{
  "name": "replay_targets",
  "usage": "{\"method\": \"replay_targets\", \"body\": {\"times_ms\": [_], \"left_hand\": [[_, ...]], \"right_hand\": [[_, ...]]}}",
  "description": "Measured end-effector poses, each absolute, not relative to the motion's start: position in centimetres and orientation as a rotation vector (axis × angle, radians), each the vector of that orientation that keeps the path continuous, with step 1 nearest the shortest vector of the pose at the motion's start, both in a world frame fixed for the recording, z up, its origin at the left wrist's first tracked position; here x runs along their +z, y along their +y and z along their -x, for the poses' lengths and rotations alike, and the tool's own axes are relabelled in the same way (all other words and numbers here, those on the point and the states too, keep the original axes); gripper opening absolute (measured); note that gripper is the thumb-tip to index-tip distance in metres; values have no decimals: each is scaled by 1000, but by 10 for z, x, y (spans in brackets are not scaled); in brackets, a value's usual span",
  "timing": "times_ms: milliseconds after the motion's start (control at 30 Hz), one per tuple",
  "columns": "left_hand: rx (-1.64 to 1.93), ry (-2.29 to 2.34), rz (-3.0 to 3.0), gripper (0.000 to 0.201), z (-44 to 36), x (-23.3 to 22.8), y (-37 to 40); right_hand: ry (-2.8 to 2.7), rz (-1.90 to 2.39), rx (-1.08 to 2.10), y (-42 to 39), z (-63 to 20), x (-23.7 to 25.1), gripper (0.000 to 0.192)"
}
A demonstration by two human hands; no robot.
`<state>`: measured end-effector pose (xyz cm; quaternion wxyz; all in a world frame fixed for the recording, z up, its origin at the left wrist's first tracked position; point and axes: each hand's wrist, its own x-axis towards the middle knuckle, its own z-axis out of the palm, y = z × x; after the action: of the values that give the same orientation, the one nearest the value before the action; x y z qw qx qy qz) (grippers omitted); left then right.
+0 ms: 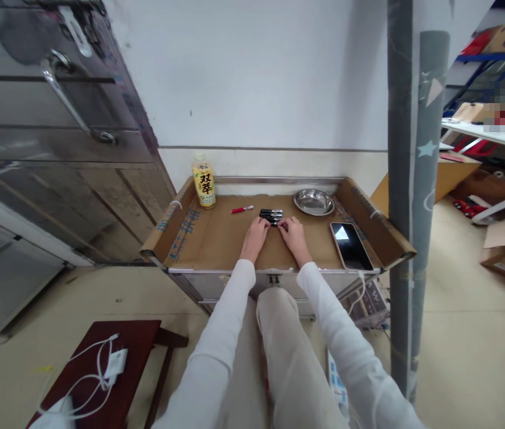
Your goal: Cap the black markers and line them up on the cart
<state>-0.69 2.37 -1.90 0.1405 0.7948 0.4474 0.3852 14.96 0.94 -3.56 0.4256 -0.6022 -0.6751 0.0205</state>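
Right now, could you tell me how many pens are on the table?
At least 4. One red pen lies alone, left of the hands. About three black pens lie bunched at the fingertips of both hands; the hands may hide more.

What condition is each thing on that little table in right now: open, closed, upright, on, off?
Black pens: lying side by side, both hands at them.
Left hand: fingertips touching the pens.
Right hand: fingertips touching the pens.
Red pen: lying flat, apart from the others.
Tea bottle: upright, capped.
Steel bowl: right way up, looks empty.
Phone: face up, screen dark with glare.
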Motion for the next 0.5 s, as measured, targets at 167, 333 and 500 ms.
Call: {"method": "replay_targets", "body": {"times_ms": [167,333,500], "left_hand": [[1116,1319,-2279,15,6,-16,23],[1077,1443,-2264,13,7,-13,23],[1043,1472,-2320,14,7,-15,24]], "right_hand": [[-1737,1518,-5,11,-148,-34,16],[-1737,1527,-5,10,-146,-32,19],[-1742,1571,19,10,-146,-29,17]]}}
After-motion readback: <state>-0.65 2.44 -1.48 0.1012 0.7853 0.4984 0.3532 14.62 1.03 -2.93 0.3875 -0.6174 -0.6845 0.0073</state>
